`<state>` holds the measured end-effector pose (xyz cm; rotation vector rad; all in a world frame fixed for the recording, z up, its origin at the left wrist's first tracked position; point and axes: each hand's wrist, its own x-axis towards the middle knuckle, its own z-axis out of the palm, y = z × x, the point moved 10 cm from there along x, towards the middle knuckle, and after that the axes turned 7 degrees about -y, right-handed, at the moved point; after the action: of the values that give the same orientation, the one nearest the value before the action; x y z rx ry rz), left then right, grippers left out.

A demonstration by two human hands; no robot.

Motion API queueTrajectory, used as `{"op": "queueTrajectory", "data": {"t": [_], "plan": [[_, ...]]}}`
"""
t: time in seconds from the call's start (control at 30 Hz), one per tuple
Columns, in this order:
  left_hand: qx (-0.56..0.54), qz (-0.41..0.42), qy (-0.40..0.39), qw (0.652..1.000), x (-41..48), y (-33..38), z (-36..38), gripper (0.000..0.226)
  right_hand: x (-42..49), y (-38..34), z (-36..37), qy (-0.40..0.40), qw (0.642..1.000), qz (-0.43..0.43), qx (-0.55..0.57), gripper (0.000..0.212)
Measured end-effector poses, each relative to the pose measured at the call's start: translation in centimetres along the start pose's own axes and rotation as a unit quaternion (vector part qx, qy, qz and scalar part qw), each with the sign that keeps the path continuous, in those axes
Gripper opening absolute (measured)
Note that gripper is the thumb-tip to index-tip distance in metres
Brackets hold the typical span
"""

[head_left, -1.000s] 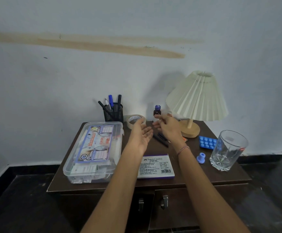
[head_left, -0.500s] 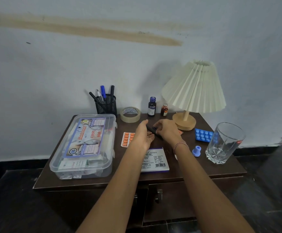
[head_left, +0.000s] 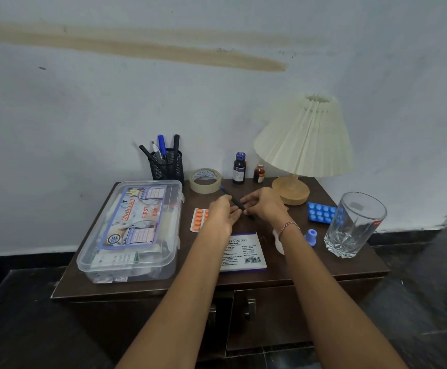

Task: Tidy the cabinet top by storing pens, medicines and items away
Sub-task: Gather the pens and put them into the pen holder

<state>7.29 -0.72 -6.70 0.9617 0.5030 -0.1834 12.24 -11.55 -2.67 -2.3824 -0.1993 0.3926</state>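
Pen (head_left: 230, 196) pinched by both my left grip (head_left: 221, 214) and right grip (head_left: 266, 206), its tip slanting back-left toward the pen holder (head_left: 166, 166), nearer my left.

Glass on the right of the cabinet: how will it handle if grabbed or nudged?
The glass is clear and rigid, so probably fragile. Thick cut base suggests bottom-heavy, unlikely to tip. Smooth upper wall may be slippery; it stands near the right edge of the cabinet, so nudge carefully.

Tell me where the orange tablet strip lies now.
In the head view, the orange tablet strip lies flat on the cabinet top, just right of the first aid box and partly hidden by the left hand.
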Motion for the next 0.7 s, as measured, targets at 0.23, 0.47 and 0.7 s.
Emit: {"op": "queueTrajectory", "data": {"t": [0.23,0.47,0.7], "plan": [[0.101,0.11,0.022,0.989,-0.3,2.8,-1.2,0.025,-0.4,-1.5,-0.3,-0.007,0.989,-0.094,0.114,0.038],[0.137,0.23,0.074,0.961,-2.0,5.8,-2.9,0.01,-0.8,-4.0,0.3,-0.021,0.975,-0.161,0.151,0.03],[0.265,0.304,0.139,0.904,-4.7,8.7,-3.9,0.016,0.2,-0.8,-1.6,0.139,0.987,-0.029,-0.071,0.033]]}}
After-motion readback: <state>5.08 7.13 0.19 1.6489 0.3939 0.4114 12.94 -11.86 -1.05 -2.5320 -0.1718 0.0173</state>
